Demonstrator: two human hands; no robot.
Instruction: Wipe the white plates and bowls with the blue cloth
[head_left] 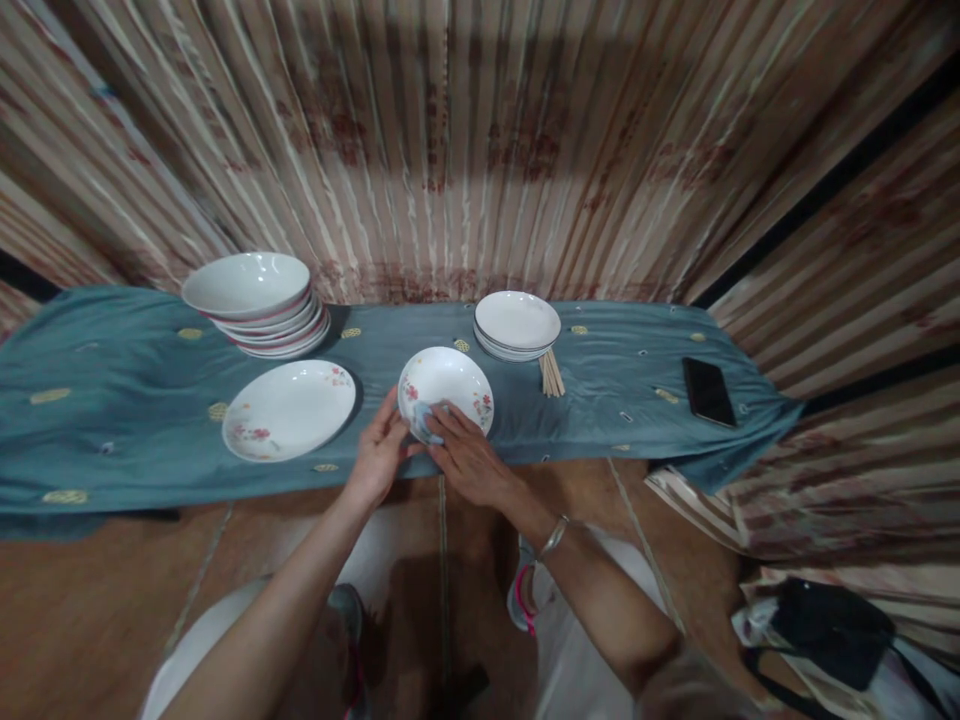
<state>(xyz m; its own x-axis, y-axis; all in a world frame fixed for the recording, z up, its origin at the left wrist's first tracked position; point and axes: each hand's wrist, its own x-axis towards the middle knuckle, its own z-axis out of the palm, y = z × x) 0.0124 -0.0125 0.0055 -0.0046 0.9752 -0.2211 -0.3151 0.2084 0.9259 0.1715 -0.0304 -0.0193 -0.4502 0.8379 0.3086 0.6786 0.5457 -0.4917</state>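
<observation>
A white plate with red flowers (448, 372) is in front of me at the near edge of the cloth-covered table. My left hand (381, 445) grips its left rim, thumb toward the near side. With my right hand (469, 455) I press a light blue cloth (426, 424) against the near left part of the plate's inside. The fingers of that hand cover much of the cloth. To the left lies a larger oval flowered plate (291, 410), apart from both hands.
A stack of bowls and plates (251, 285) stands at the back left. Right of centre are stacked small plates (517, 318) beside wooden chopsticks (552, 374). A black phone (709, 391) lies at the right on the teal tablecloth (615, 375). Curtains (450, 150) hang behind; a black bag (832, 630) is lower right.
</observation>
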